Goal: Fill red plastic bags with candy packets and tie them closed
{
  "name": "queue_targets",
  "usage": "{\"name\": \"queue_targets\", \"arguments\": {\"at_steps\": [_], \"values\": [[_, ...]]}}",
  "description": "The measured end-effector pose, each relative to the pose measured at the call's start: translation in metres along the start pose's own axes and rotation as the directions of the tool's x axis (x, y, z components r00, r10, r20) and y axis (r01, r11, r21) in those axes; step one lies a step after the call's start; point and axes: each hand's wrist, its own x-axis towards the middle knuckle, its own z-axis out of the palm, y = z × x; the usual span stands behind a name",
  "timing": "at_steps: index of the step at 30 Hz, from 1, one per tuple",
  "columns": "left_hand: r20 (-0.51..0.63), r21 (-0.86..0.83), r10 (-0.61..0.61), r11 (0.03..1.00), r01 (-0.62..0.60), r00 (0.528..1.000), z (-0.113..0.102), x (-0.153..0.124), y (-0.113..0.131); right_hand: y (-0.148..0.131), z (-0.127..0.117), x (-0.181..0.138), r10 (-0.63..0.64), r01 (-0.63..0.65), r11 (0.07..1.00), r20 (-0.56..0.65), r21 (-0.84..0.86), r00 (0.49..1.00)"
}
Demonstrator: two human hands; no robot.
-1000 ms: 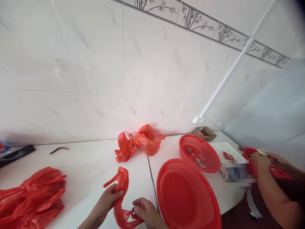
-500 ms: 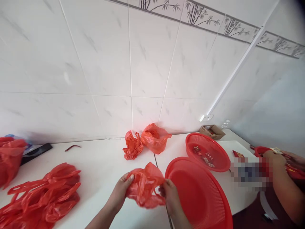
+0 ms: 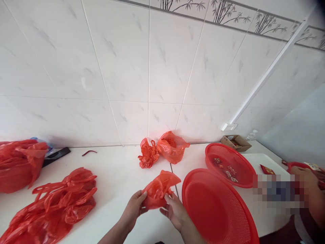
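Note:
A thin red plastic bag (image 3: 159, 189) is bunched up between my two hands above the white table. My left hand (image 3: 134, 206) pinches its left side between thumb and fingers. On the bag's lower right, my right hand (image 3: 175, 210) grips with the thumb in front, other fingers curled below. Just beyond lie a crumpled red bag (image 3: 148, 154) and a puffed-out red bag (image 3: 172, 147) with something bunched inside. Right of my right hand stands a large red plastic basket (image 3: 210, 206). A heap of red bags (image 3: 58, 210) spreads to the left.
A second red basket (image 3: 231, 164) holds several small packets. Behind it sit a cardboard box (image 3: 236, 142) and a white tray (image 3: 264, 159) with a red packet. Another person's arm (image 3: 312, 189) is at far right. A full red bag (image 3: 20, 166) stands at far left.
The bag between my hands has been gathered into a smaller bundle. My right hand has shifted from its right edge to underneath. The view has turned slightly left.

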Motion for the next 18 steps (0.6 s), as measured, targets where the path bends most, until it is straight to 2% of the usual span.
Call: {"name": "queue_targets", "arguments": {"at_steps": [1, 2, 3, 4, 6, 7, 8, 9, 11, 13, 14, 16, 18], "values": [[-0.048, 0.149, 0.015, 0.989, -0.008, 0.999, -0.001, 0.001, -0.007, -0.004, 0.004, 0.002, -0.054, 0.054, 0.997, -0.002, -0.056, 0.999], [-0.116, 0.306, 0.090, 0.951, -0.051, 0.989, -0.002, 0.001, -0.013, -0.009, 0.008, 0.003, -0.111, 0.107, 0.984, -0.020, -0.143, 0.994], [-0.168, 0.452, 0.224, 0.883, -0.127, 0.960, -0.002, 0.001, -0.018, -0.016, 0.012, 0.003, -0.170, 0.154, 0.955, -0.041, -0.255, 0.985], [-0.176, 0.577, 0.386, 0.786, -0.223, 0.905, -0.001, 0.000, -0.021, -0.022, 0.017, 0.001, -0.225, 0.189, 0.906, -0.052, -0.379, 0.973], [-0.060, 0.721, 0.638, 0.559, -0.409, 0.767, 0.004, -0.003, -0.020, -0.032, 0.025, -0.006, -0.300, 0.234, 0.779, -0.018, -0.581, 0.954], [0.012, 0.747, 0.694, 0.473, -0.468, 0.720, 0.008, -0.004, -0.017, -0.034, 0.028, -0.011, -0.311, 0.257, 0.728, 0.029, -0.635, 0.950], [0.058, 0.758, 0.709, 0.427, -0.493, 0.703, 0.010, -0.004, -0.013, -0.035, 0.029, -0.016, -0.306, 0.285, 0.694, 0.088, -0.661, 0.948], [0.071, 0.762, 0.691, 0.428, -0.486, 0.720, 0.011, -0.002, -0.007, -0.034, 0.028, -0.019, -0.292, 0.308, 0.675, 0.141, -0.670, 0.946], [0.034, 0.757, 0.580, 0.516, -0.400, 0.814, 0.008, 0.007, 0.006, -0.031, 0.019, -0.021, -0.280, 0.316, 0.659, 0.167, -0.683, 0.945], [0.001, 0.731, 0.421, 0.619, -0.288, 0.907, -0.002, 0.020, 0.023, -0.032, 0.002, -0.017, -0.344, 0.276, 0.629, 0.059, -0.727, 0.937], [-0.009, 0.713, 0.355, 0.658, -0.243, 0.935, -0.007, 0.025, 0.034, -0.036, -0.006, -0.015, -0.407, 0.261, 0.600, -0.008, -0.756, 0.913], [-0.041, 0.669, 0.300, 0.717, -0.197, 0.953, -0.016, 0.027, 0.062, -0.054, -0.017, -0.018, -0.547, 0.251, 0.522, -0.095, -0.815, 0.831], [-0.086, 0.628, 0.347, 0.747, -0.220, 0.934, -0.018, 0.016, 0.094, -0.080, -0.015, -0.033, -0.664, 0.282, 0.429, -0.088, -0.858, 0.743]]}}
